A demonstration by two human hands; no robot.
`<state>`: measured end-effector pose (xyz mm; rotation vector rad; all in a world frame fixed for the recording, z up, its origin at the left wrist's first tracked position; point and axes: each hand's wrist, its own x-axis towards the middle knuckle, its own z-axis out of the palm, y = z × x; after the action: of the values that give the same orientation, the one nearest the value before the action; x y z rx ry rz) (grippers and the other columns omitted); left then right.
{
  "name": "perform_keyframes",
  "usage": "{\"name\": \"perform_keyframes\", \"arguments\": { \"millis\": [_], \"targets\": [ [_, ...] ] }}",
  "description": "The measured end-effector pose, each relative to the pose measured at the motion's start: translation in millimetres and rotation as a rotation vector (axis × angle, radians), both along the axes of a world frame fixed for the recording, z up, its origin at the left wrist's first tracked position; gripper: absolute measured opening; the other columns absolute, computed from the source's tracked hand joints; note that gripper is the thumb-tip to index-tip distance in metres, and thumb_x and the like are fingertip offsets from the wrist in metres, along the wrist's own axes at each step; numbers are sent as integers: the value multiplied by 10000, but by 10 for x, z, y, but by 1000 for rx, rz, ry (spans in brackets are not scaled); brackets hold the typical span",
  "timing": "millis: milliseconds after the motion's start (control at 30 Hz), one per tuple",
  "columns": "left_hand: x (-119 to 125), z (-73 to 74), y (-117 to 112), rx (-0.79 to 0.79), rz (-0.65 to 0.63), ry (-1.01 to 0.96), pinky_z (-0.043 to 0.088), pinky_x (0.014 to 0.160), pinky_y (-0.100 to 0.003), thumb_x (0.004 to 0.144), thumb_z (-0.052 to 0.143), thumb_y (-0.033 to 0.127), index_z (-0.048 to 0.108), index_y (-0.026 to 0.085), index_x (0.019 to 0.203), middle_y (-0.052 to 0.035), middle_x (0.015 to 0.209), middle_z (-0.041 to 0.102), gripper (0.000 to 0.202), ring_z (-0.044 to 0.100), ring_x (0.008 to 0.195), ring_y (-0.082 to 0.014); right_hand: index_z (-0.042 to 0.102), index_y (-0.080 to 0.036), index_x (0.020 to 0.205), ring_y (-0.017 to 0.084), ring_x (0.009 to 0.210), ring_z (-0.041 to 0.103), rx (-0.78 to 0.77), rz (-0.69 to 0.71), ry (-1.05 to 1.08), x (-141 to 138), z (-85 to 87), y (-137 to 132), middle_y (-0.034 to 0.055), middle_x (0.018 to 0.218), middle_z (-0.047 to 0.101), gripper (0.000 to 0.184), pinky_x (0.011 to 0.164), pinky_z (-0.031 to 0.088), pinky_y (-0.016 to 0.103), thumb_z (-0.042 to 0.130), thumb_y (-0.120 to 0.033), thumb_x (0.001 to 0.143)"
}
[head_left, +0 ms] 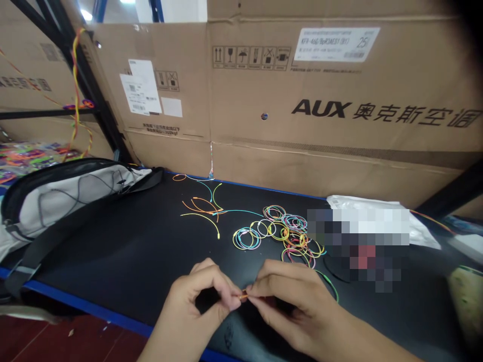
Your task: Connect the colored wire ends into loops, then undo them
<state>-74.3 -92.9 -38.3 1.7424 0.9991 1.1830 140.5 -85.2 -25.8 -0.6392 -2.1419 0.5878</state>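
left hand [199, 301]: clenched, fingertips grasping orange wire end [244, 296] | right hand [290, 309]: pinching same end, holding it up between both hands | coloured wire loops [279, 236]: heaped within reach on black bench [113, 251]

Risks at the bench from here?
The small orange piece, pinched between the left hand and right hand, is tiny and might slip onto the black tabletop. The heap of coloured wire loops overlaps, so loops may tangle if one is pulled. The green wire lying by the right hand could snag on it.
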Motion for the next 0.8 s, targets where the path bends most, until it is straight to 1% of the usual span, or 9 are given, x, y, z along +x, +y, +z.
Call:
{"name": "perform_keyframes", "arguments": {
  "millis": [133, 233, 333, 433, 500, 567, 633, 733, 800],
  "targets": [
    [-6, -42, 3, 36, 10, -15, 452, 648, -267, 768, 719, 35, 378, 185, 621, 80, 678, 728, 400, 669, 679, -141, 755, -101, 951, 126, 592, 528, -7, 1, 6, -26, -4, -35, 35, 711, 624, 124, 528, 404, 265, 639, -77, 916],
    [-21, -93, -1, 115, 30, 47, 413, 660, -278, 740, 744, 7, 304, 182, 637, 98, 666, 712, 484, 644, 669, -135, 764, -91, 888, 119, 571, 541, -86, -10, 41, -64, 5, -61, 38, 687, 631, 122, 507, 407, 242, 646, -62, 879],
    [-9, -129, -14, 242, 82, 150, 406, 745, -312, 746, 707, -29, 295, 184, 652, 113, 633, 639, 473, 592, 621, -115, 764, -92, 841, 113, 547, 532, -84, -31, 53, -90, -1, -65, 37, 667, 637, 132, 490, 397, 235, 640, -58, 868],
    [16, -125, -20, 352, 115, 197, 407, 831, -340, 801, 652, -19, 330, 194, 666, 117, 629, 588, 409, 569, 617, -112, 763, -91, 872, 115, 546, 509, 13, -31, 27, -81, 4, -62, 31, 667, 632, 130, 496, 386, 248, 638, -65, 895],
    [15, -106, -12, 350, 96, 171, 409, 910, -352, 813, 677, 5, 381, 205, 689, 132, 684, 650, 379, 614, 649, -109, 759, -99, 889, 123, 561, 493, 97, -38, -35, -59, 23, -60, 26, 675, 622, 145, 505, 373, 268, 621, -77, 931],
    [-1, -86, 0, 292, 47, 143, 387, 1009, -361, 814, 704, 18, 441, 220, 727, 147, 775, 728, 342, 679, 710, -107, 744, -121, 840, 137, 580, 485, 181, -46, -112, -35, 42, -56, 27, 679, 619, 209, 514, 361, 290, 582, -80, 965],
    [-21, -73, 8, 243, -2, 141, 349, 1088, -369, 845, 682, 25, 477, 231, 758, 150, 820, 758, 303, 709, 740, -104, 721, -142, 795, 146, 603, 501, 229, -44, -168, -12, 48, -50, 32, 695, 632, 266, 525, 370, 296, 547, -77, 986],
    [-31, -60, 8, 243, -27, 185, 346, 1112, -371, 886, 627, 39, 422, 215, 721, 130, 770, 728, 317, 687, 691, -96, 711, -157, 869, 149, 645, 552, 251, -49, -207, 14, 30, -36, 34, 751, 658, 240, 553, 410, 278, 527, -108, 1015],
    [-21, -48, 8, 263, -28, 213, 405, 1050, -353, 891, 609, 54, 349, 204, 689, 102, 729, 683, 362, 657, 669, -101, 706, -168, 950, 148, 671, 578, 259, -64, -231, 28, 13, -27, 32, 792, 664, 212, 562, 424, 267, 515, -141, 1038]
  ]
}}
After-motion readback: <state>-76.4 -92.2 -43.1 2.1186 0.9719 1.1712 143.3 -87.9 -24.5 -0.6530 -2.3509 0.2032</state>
